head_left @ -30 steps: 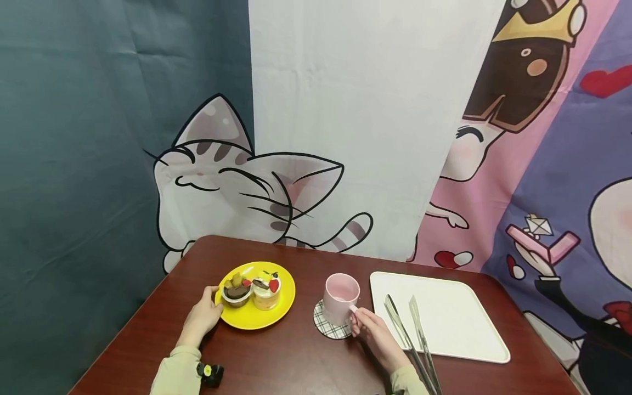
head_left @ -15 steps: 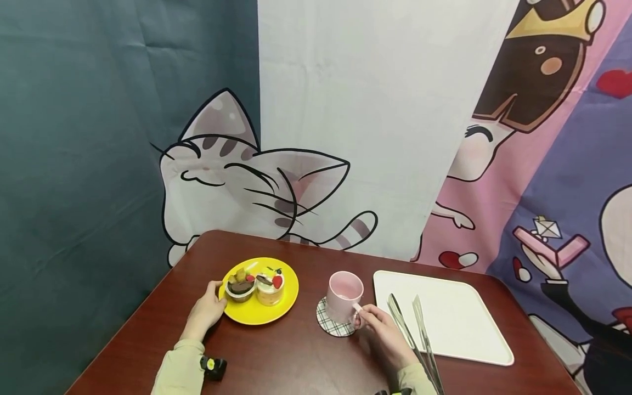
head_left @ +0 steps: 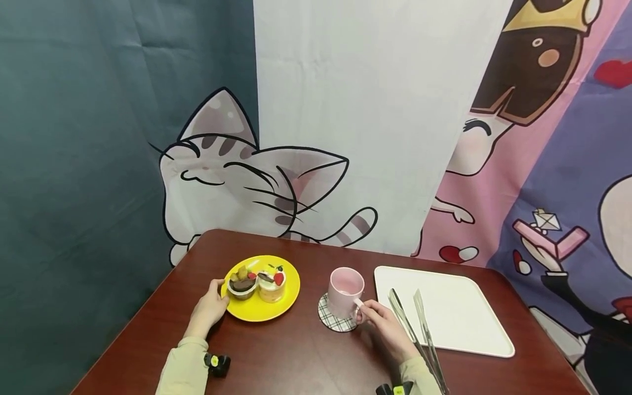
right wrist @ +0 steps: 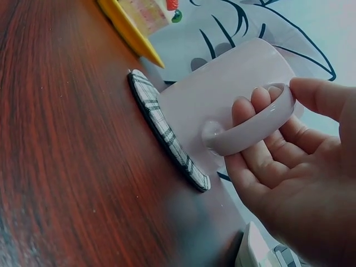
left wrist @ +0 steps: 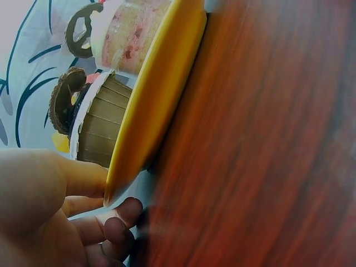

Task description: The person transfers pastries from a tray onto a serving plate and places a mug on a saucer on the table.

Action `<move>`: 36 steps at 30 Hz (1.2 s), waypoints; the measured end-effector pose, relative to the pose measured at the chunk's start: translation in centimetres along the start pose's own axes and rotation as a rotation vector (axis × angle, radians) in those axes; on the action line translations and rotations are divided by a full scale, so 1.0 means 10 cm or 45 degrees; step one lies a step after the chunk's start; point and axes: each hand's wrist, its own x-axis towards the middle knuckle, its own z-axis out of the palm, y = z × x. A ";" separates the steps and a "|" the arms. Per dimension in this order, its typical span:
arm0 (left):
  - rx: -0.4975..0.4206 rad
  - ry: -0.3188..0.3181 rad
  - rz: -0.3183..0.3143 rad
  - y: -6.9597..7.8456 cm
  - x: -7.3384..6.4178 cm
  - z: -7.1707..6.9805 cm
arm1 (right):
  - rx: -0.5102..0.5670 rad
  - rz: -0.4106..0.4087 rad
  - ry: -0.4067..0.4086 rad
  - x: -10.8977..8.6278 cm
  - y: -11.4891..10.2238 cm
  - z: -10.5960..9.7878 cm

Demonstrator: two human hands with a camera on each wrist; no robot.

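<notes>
My left hand (head_left: 206, 311) holds the left rim of a yellow plate (head_left: 257, 314). In the left wrist view the thumb lies along the rim and other fingers curl below it. On the plate sit a chocolate cupcake (head_left: 242, 287) in a pleated cup and a cream-topped cake (head_left: 272, 291) with a strawberry. Further right, a pink mug (head_left: 342, 299) stands upright on a round plaid coaster (head_left: 329, 321). My right hand (head_left: 387, 328) grips its handle (right wrist: 256, 131), with fingers through the loop and the thumb at its upper end.
A white tray (head_left: 459, 312) lies on the right of the brown table (head_left: 286, 362). Metal tongs (head_left: 434, 362) rest partly across its near left corner, beside my right forearm. A cartoon-printed curtain (head_left: 316, 109) hangs behind the table.
The head view has shifted slightly. Both hands keep their holds on the plate and the mug handle, and nothing on the table has clearly moved.
</notes>
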 end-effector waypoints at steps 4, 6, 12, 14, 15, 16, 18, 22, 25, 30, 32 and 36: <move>0.005 0.009 0.000 0.00 0.02 0.00 | 0.003 -0.002 -0.005 0.02 -0.01 0.01; 0.005 0.017 0.012 0.01 0.03 0.00 | 0.014 -0.005 0.007 0.03 -0.01 0.01; 0.012 0.001 0.003 0.01 0.02 0.01 | -0.008 -0.004 0.008 -0.01 0.01 0.01; 0.016 0.000 0.002 0.00 0.01 0.02 | -0.008 -0.002 0.009 -0.02 0.03 0.01; 0.016 0.001 0.005 0.00 0.01 0.02 | -0.010 -0.004 0.010 -0.03 0.03 0.01; 0.017 0.003 0.009 0.00 0.01 0.03 | -0.005 -0.002 0.013 -0.03 0.04 0.00; 0.019 0.010 0.016 0.00 0.01 0.03 | 0.000 -0.007 0.012 -0.03 0.05 0.00; 0.025 0.011 0.017 0.00 0.03 0.03 | 0.007 -0.012 0.014 -0.02 0.06 -0.01; 0.025 0.006 0.011 0.00 0.02 0.02 | 0.009 -0.013 0.011 -0.02 0.05 0.00; 0.024 0.003 0.014 -0.01 0.02 0.00 | -0.053 -0.031 -0.016 -0.02 0.00 0.01; 0.028 0.005 0.022 0.00 0.02 -0.01 | -0.204 -0.049 0.015 -0.03 -0.08 -0.01; 0.050 -0.004 0.044 0.04 0.03 -0.04 | -0.628 -0.100 0.171 -0.11 -0.32 -0.08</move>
